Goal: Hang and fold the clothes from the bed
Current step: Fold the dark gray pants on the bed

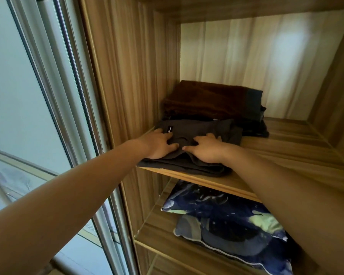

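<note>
Fingers [168, 138] of the left hand [157, 144] lie bent and pressing on a folded dark grey cloth garment [203, 129]. Those [211, 136] of the right hand [207, 150] are spread flat on it, just beside the left. The garment sits directly under both hands at the front left of the light wooden wardrobe shelf [286, 147], its near edge at the lip. Any push likely goes straight inward, toward the folded brown cloth stack [205, 100] touching its far side.
</note>
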Available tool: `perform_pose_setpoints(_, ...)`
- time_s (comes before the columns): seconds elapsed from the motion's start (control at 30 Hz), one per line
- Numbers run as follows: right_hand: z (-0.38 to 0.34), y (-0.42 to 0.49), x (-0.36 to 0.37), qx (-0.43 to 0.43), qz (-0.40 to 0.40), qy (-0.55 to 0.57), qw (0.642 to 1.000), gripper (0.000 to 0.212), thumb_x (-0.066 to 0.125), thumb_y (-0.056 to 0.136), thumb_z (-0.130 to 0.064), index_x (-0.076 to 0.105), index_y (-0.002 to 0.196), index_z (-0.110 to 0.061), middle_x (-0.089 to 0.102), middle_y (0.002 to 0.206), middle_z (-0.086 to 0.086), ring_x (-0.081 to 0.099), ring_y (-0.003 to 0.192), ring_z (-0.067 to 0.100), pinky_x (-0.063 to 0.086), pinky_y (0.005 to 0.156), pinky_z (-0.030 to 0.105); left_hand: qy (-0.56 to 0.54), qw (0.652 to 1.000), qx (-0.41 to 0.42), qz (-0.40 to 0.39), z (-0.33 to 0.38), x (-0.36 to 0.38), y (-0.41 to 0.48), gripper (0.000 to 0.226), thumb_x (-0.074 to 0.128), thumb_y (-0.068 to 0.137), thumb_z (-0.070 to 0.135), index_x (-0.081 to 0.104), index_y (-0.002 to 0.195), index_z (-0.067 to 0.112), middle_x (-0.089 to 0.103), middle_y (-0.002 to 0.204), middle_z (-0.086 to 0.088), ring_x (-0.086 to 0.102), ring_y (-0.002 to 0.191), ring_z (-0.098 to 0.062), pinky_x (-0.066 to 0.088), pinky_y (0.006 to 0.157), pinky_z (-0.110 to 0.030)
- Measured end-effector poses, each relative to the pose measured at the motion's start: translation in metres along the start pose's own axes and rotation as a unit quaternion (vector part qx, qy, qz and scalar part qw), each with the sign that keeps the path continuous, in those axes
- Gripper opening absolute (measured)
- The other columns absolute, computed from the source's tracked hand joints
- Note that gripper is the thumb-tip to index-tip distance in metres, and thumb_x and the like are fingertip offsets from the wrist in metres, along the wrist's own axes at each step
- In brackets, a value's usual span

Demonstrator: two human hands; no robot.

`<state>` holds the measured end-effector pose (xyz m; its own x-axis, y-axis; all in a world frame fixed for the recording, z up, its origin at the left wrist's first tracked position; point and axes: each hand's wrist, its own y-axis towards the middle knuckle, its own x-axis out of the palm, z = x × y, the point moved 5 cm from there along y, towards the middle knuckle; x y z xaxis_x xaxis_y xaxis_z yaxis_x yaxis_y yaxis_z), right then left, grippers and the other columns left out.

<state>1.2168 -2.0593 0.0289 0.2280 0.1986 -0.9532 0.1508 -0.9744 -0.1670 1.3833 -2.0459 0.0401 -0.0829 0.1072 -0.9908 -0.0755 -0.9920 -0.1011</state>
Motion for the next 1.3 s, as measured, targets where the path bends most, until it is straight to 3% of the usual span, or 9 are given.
perform_pose_setpoints(0.13, 0.009, -0.012, -0.012, -0.015, -0.014, -0.039, 0.999, 0.095, 0.04, 0.085, -0.085, 0.023, 0.16, -0.028, 0.01, 0.167, 0.011, 0.013, 0.152, 0.04, 0.015, 0.124, 0.048, -0.035, 0.998, 0.047, 0.01, 0.002, -0.003, -0.014, 0.093, 0.032, 0.085, 0.083, 0.017, 0.16, 0.029, 0.003, 0.168, -0.004, 0.008, 0.154, -0.028, 0.011, 0.124, -0.04)
perform_pose_setpoints(0.27, 0.023, -0.029, -0.031, 0.017, 0.014, -0.092, 0.996, 0.085, 0.046, 0.09, -0.076, 0.03, 0.158, -0.029, 0.021, 0.165, 0.013, 0.021, 0.149, 0.037, 0.022, 0.119, 0.045, -0.005, 0.99, 0.124, -0.073, 0.004, 0.0, -0.033, 0.111, 0.046, 0.065, 0.092, 0.005, 0.157, 0.046, -0.005, 0.168, 0.007, -0.005, 0.154, -0.022, 0.007, 0.124, -0.049)
perform_pose_setpoints(0.4, 0.016, -0.029, -0.034, 0.002, 0.046, 0.003, 0.999, 0.071, 0.065, 0.091, -0.054, 0.048, 0.149, -0.016, 0.042, 0.155, 0.011, 0.038, 0.141, 0.033, 0.038, 0.114, 0.044, 0.01, 0.984, 0.158, -0.076, 0.003, -0.008, -0.04, 0.1, 0.065, 0.072, 0.077, 0.02, 0.155, 0.048, 0.001, 0.167, 0.008, 0.001, 0.154, -0.021, 0.01, 0.124, -0.049)
perform_pose_setpoints(0.57, -0.006, -0.02, -0.023, -0.016, 0.067, 0.134, 0.989, 0.07, 0.072, 0.089, -0.044, 0.048, 0.146, -0.012, 0.046, 0.15, 0.014, 0.045, 0.134, 0.033, 0.041, 0.112, 0.043, 0.041, 0.986, 0.157, -0.047, -0.022, -0.019, -0.031, 0.072, 0.061, 0.093, 0.053, 0.03, 0.155, 0.036, 0.029, 0.161, 0.001, 0.027, 0.147, -0.023, 0.023, 0.122, -0.045)
perform_pose_setpoints(0.73, -0.008, -0.022, -0.029, -0.01, 0.092, 0.073, 0.993, 0.068, 0.063, 0.09, -0.058, 0.052, 0.144, -0.018, 0.048, 0.148, 0.011, 0.05, 0.13, 0.031, 0.045, 0.105, 0.041, 0.0, 0.984, 0.084, -0.16, -0.026, -0.027, -0.042, 0.085, 0.055, 0.086, 0.072, 0.028, 0.156, 0.032, 0.033, 0.157, 0.01, 0.029, 0.145, -0.015, 0.023, 0.12, -0.038)
perform_pose_setpoints(0.83, 0.001, -0.023, -0.047, -0.002, 0.175, -0.012, 0.985, 0.066, 0.047, 0.095, -0.067, 0.048, 0.146, -0.025, 0.035, 0.152, 0.014, 0.037, 0.136, 0.039, 0.041, 0.109, 0.05, -0.118, 0.989, 0.071, -0.045, -0.011, -0.046, -0.02, 0.067, 0.04, 0.096, 0.068, 0.043, 0.15, 0.029, 0.047, 0.148, 0.006, 0.042, 0.138, -0.018, 0.031, 0.116, -0.037)
perform_pose_setpoints(0.93, 0.001, -0.006, -0.041, -0.02, 0.129, -0.034, 0.991, 0.074, 0.035, 0.094, -0.074, 0.033, 0.155, -0.032, 0.015, 0.166, 0.009, 0.011, 0.151, 0.041, 0.018, 0.121, 0.059, -0.101, 0.991, 0.044, 0.076, -0.007, -0.043, 0.018, 0.056, 0.035, 0.105, 0.052, 0.037, 0.154, 0.025, 0.033, 0.159, -0.007, 0.034, 0.145, -0.026, 0.027, 0.119, -0.04)
perform_pose_setpoints(1.07, 0.009, 0.017, -0.008, 0.019, 0.016, -0.011, 1.0, 0.09, 0.022, 0.082, -0.092, 0.01, 0.158, -0.046, -0.007, 0.17, 0.001, -0.014, 0.154, 0.037, -0.006, 0.122, 0.06, -0.046, 0.998, 0.012, 0.039, -0.013, -0.004, 0.052, 0.068, 0.027, 0.099, 0.067, 0.016, 0.159, 0.036, 0.008, 0.168, -0.008, 0.007, 0.154, -0.031, 0.012, 0.125, -0.047)
perform_pose_setpoints(1.3, 0.012, 0.022, 0.001, 0.017, 0.002, -0.005, 1.0, 0.092, 0.024, 0.08, -0.093, 0.007, 0.158, -0.048, -0.011, 0.17, -0.001, -0.013, 0.154, 0.034, -0.005, 0.123, 0.057, -0.04, 0.999, -0.008, 0.004, -0.015, 0.007, 0.059, 0.069, 0.023, 0.098, 0.07, 0.013, 0.159, 0.039, 0.001, 0.169, -0.006, 0.0, 0.154, -0.032, 0.006, 0.125, -0.045)
